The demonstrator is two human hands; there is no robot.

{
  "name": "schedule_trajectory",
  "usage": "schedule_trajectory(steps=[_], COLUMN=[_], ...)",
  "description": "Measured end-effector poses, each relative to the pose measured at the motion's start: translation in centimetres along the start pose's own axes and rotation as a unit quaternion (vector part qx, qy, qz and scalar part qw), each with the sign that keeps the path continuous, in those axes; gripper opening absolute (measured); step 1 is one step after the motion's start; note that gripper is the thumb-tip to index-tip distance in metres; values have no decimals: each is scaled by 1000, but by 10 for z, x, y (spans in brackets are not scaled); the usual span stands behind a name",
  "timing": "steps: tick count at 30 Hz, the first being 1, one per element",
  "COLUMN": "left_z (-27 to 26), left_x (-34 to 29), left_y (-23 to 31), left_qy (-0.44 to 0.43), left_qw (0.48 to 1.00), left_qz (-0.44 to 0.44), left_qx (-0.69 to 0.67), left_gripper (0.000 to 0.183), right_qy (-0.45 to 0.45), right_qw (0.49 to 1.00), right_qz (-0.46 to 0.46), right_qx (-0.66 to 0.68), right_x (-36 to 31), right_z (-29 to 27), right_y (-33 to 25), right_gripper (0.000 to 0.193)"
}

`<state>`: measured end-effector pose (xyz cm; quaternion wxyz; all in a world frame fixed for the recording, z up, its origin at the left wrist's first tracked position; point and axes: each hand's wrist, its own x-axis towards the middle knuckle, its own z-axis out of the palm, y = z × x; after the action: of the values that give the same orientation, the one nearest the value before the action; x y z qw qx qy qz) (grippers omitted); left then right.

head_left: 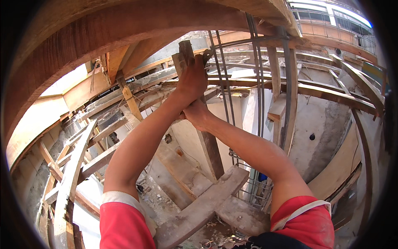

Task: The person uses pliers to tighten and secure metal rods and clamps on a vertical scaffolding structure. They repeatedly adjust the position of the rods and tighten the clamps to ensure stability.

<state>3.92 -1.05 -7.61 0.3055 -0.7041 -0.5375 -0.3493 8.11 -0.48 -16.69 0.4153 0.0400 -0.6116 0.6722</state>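
An upright wooden post [212, 155] rises in front of me, its lower end by a dusty plank [199, 207]. My left hand [194, 81] is closed around its upper part, just below the top. Lower down, close under the left, my right hand [196, 114] also grips it; some of its fingers are hidden. A short wood piece [179, 64] shows beside the post top, next to the left hand. Dark steel bars [226, 85] stand just right of my hands, apart from the right forearm.
A thick curved-looking wooden beam [124, 29] crosses overhead. Long vertical rebar [259, 95] and a wooden upright [292, 108] stand to the right. Timber framing [74, 178] fills the left side. Debris [159, 199] lies far below, and a second plank [244, 216] meets the dusty one.
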Motion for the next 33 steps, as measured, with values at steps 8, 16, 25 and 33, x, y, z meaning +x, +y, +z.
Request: schedule_trajectory(steps=[8, 16, 25, 33], left_z=[-31, 5, -24, -1], left_x=[27, 26, 35, 24], left_y=[-10, -23, -23, -26], left_qy=[-151, -72, -164, -44], left_qw=[981, 997, 957, 996], left_qz=[-40, -37, -93, 40], left_qx=[-113, -12, -220, 69], left_gripper=[30, 48, 46, 32], right_qy=[-174, -11, -92, 32], right_qw=[975, 999, 978, 995], right_qz=[-5, -33, -93, -46], right_qx=[136, 25, 160, 84], right_x=[-3, -13, -13, -19], right_z=[-21, 3, -3, 11], right_y=[-5, -12, -14, -14], right_gripper=[41, 17, 17, 22])
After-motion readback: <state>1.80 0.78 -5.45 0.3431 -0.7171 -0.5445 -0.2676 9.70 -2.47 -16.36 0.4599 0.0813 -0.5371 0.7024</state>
